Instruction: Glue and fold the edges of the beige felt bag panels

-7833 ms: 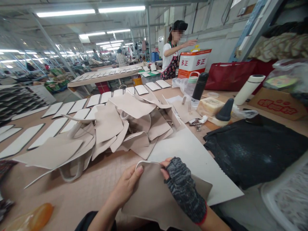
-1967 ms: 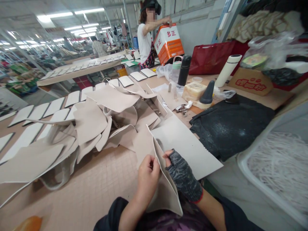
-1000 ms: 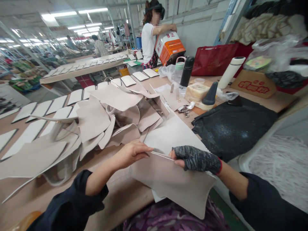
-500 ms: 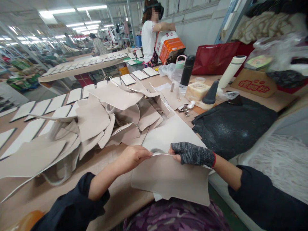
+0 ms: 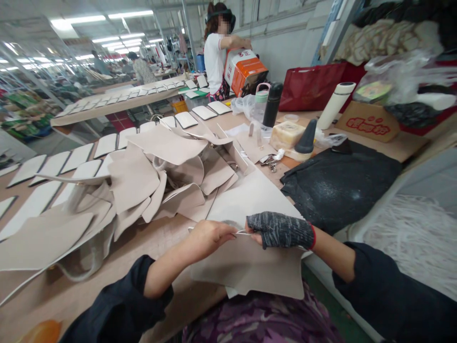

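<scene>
A beige leather-like bag panel (image 5: 253, 269) hangs over the table's front edge, in front of my body. My left hand (image 5: 210, 238), bare, is closed on its upper edge with thumb and fingers pinched together. Close beside it, my right hand (image 5: 280, 230) wears a dark grey fingerless glove with a red cuff and grips the same edge. A pale strip shows between the fingertips. Behind both hands lies a smooth whitish board (image 5: 250, 193). To the left is a loose heap of similar beige panels (image 5: 132, 178), some with handles wrapped in clear film.
Rows of white panels (image 5: 76, 157) line the left side. On the right are a black cloth (image 5: 342, 181), a yellowish block (image 5: 285, 135), a black bottle (image 5: 273, 105) and a white bottle (image 5: 336, 105). Farther back, a person (image 5: 215, 62) holds an orange and white box (image 5: 246, 71).
My left hand has slid right along the panel's edge, closer to my right hand. The view has shifted slightly, and the panel stays held.
</scene>
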A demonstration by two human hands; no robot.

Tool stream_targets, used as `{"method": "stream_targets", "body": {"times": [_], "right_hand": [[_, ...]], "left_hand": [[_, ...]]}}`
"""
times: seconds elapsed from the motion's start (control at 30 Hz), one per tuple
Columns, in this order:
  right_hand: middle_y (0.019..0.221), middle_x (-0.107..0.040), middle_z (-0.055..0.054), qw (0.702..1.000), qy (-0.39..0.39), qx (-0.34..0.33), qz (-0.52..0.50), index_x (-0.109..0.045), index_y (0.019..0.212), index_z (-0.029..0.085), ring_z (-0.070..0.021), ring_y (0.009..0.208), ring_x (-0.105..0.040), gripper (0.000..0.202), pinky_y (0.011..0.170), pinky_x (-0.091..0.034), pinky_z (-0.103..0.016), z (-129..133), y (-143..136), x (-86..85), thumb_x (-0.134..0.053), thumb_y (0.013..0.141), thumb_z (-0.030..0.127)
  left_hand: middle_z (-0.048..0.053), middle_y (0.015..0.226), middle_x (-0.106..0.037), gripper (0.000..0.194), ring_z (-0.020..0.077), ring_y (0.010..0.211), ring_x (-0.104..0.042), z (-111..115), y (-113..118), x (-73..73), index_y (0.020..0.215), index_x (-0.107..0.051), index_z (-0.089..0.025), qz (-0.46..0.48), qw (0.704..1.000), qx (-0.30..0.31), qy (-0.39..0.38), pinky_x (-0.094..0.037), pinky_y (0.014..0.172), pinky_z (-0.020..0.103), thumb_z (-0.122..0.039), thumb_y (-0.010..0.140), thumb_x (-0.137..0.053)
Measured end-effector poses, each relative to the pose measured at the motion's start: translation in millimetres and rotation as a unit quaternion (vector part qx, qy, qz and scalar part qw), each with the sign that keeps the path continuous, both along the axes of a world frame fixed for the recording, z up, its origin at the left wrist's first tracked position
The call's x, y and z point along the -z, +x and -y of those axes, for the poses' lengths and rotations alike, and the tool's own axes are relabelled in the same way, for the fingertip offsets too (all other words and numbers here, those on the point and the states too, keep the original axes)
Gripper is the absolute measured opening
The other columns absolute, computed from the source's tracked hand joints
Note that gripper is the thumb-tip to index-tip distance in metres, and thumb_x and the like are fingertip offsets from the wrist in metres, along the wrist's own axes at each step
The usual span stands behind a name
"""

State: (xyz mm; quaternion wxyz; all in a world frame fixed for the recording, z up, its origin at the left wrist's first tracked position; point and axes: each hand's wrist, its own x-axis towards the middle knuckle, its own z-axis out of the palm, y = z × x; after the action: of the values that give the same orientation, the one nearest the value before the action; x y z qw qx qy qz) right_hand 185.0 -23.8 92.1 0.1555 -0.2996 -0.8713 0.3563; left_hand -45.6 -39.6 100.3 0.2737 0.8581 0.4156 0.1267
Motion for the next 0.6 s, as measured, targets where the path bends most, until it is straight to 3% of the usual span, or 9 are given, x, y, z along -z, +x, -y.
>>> {"method": "stream_targets", "body": {"times": [0.17,0.27,0.43,0.5,0.6], "right_hand": [[0.077,-0.066,-0.006,0.997,0.069,-0.024,0.011,-0.067,0.080,0.016,-0.0194,0.069,-0.057,0.022,0.069,-0.046,-0.031,-1,-4,5.0,-0.046,0.073,0.013],[0.077,-0.066,-0.004,0.999,0.029,-0.023,0.008,-0.066,0.082,0.017,-0.0179,0.069,-0.057,0.021,0.069,-0.046,-0.029,-3,-4,2.6,-0.047,0.074,0.014],[0.092,-0.068,-0.006,0.997,-0.030,0.010,0.066,-0.062,0.101,0.015,-0.0192,0.080,-0.062,0.028,0.073,-0.048,-0.029,-3,10,-5.9,-0.056,0.074,0.018],[0.096,-0.067,-0.006,0.995,0.010,0.030,0.097,-0.060,0.106,0.017,-0.0198,0.082,-0.062,0.034,0.075,-0.048,-0.030,2,20,-5.5,-0.057,0.072,0.016],[0.092,-0.068,-0.006,0.984,0.132,0.058,0.108,-0.063,0.103,0.018,-0.0202,0.080,-0.063,0.033,0.073,-0.048,-0.029,16,31,3.0,-0.056,0.071,0.014]], "left_hand": [[0.002,0.082,-0.075,0.021,0.0179,0.071,-0.069,-1,9,-3.9,0.098,-0.072,-0.030,0.006,1.000,0.005,-0.001,-0.046,0.061,0.020,-0.026,0.081,-0.059],[0.003,0.084,-0.075,0.021,0.0181,0.072,-0.069,-2,12,-1.0,0.097,-0.072,-0.026,0.002,0.999,0.031,0.029,-0.046,0.062,0.020,-0.026,0.083,-0.057],[0.004,0.082,-0.074,0.021,0.0164,0.072,-0.068,-9,7,7.5,0.095,-0.071,-0.021,-0.062,0.996,0.047,0.036,-0.045,0.062,0.020,-0.029,0.087,-0.053],[0.003,0.081,-0.074,0.022,0.0151,0.071,-0.067,-11,4,8.3,0.095,-0.071,-0.021,-0.081,0.995,0.044,0.029,-0.044,0.061,0.019,-0.030,0.088,-0.052],[0.004,0.083,-0.074,0.024,0.0153,0.073,-0.067,-12,4,8.1,0.094,-0.071,-0.020,-0.091,0.995,0.046,0.020,-0.044,0.063,0.019,-0.030,0.088,-0.051]]}}
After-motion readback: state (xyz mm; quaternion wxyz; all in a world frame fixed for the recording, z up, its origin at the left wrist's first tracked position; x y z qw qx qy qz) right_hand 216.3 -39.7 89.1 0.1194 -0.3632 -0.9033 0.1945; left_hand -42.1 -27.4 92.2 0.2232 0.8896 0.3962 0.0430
